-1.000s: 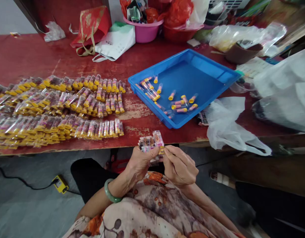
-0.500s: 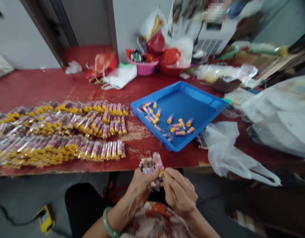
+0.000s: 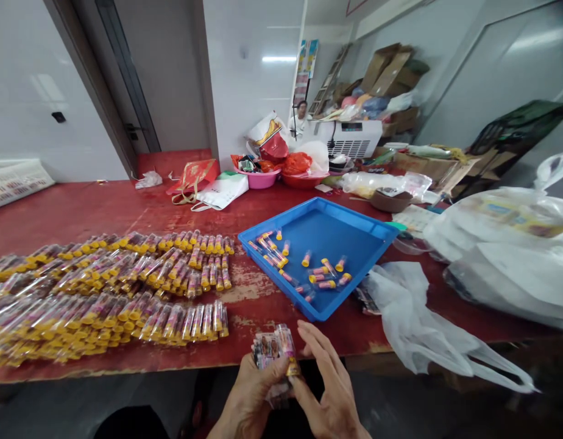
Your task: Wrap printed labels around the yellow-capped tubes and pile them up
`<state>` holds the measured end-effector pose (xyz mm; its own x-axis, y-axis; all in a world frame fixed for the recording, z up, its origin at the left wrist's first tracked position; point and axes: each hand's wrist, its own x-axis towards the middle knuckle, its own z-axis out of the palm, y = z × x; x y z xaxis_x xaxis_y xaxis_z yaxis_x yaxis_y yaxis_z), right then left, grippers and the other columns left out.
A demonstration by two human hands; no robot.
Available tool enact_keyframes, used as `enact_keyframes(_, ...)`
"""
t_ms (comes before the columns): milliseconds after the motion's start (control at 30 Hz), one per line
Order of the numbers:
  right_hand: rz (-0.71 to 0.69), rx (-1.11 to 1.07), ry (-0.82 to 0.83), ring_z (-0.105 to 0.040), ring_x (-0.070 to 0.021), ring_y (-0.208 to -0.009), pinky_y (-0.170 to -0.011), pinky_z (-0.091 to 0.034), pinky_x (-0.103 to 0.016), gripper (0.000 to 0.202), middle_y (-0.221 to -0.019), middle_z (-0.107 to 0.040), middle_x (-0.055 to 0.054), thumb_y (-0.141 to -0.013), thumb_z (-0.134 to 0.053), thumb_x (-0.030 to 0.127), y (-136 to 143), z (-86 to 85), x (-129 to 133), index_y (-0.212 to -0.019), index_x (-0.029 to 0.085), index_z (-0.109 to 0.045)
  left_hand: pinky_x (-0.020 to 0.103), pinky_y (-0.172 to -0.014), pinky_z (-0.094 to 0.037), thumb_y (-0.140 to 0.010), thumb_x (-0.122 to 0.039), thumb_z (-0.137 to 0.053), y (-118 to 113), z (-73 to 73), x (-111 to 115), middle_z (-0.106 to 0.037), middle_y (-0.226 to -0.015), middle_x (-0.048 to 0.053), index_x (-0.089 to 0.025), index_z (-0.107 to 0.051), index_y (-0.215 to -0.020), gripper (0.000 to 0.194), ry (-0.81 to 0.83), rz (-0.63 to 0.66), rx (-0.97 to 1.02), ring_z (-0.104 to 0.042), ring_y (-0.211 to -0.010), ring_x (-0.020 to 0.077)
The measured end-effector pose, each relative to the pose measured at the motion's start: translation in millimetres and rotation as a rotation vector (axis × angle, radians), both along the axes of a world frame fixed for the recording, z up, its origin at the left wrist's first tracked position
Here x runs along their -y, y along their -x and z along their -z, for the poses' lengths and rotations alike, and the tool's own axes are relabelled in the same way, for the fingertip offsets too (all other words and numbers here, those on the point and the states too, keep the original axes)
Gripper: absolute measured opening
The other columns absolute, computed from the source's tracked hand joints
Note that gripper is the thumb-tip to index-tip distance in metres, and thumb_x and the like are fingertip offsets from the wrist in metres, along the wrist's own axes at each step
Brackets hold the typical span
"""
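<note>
My left hand [image 3: 251, 390] is closed around a small stack of printed packets [image 3: 265, 350] and a clear tube with a yellow cap [image 3: 286, 347], at the table's front edge. Beside it my right hand [image 3: 329, 381] has its fingers apart, its thumb close to the yellow cap; whether the thumb touches it I cannot tell. Several similar tubes [image 3: 326, 284] lie loose in the left and front part of a blue tray [image 3: 336, 238]. Long piled rows of capped tubes in clear wrapping [image 3: 103, 317] cover the table's left side.
On the red table [image 3: 172, 222], white plastic bags [image 3: 404, 311] lie right of the tray. Paper bags [image 3: 222, 190], a pink basin [image 3: 263, 179] and a brown bowl [image 3: 391, 201] stand behind. A person [image 3: 300, 122] is in the background.
The view has tilted up, so the table sits lower in it. My right hand's fingers have opened and come away from the tube, which stays in my left hand.
</note>
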<state>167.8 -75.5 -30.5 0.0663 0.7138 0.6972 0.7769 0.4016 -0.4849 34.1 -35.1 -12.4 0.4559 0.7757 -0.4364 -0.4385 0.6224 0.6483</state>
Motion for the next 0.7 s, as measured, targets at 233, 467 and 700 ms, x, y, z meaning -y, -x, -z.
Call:
enact_keyframes(233,-0.126,0.008,0.237,-0.042,-0.0295,-0.13,-0.107,-0.037,-0.054,0.07,-0.138,-0.047,-0.009,-0.074,-0.048,0.014,-13.2,-5.7,1.7,-0.141,0.022,-0.031,0.025,-0.053,-0.046,-0.051,-0.038,-0.088,-0.3,-5.9,4.6,-0.062,-0.065,0.008,-0.006,-0.071,-0.081,0.047,-0.007,0.036,-0.036,-0.055,-0.056,0.0131)
enact_keyframes(467,-0.162,-0.059,0.213,-0.045,-0.0282,-0.126,-0.104,-0.041,-0.049,0.072,-0.133,-0.048,-0.011,-0.067,-0.048,0.009,-7.9,-6.6,-3.9,-0.137,0.021,-0.036,0.031,-0.062,-0.049,-0.05,-0.037,-0.088,0.2,5.0,3.0,-0.066,-0.073,0.013,-0.005,-0.071,-0.087,0.052,-0.008,0.015,-0.028,-0.06,-0.063,0.0187)
enact_keyframes(700,-0.253,-0.101,0.165,-0.052,-0.0282,-0.114,-0.095,-0.047,-0.047,0.062,-0.122,-0.054,-0.013,-0.071,-0.054,0.013,-5.0,-28.5,-4.0,-0.131,0.018,-0.043,0.027,-0.062,-0.048,-0.057,-0.03,-0.086,8.9,-8.8,7.8,-0.067,-0.08,0.009,-0.01,-0.07,-0.092,0.043,-0.013,0.038,-0.004,-0.061,-0.068,0.0174)
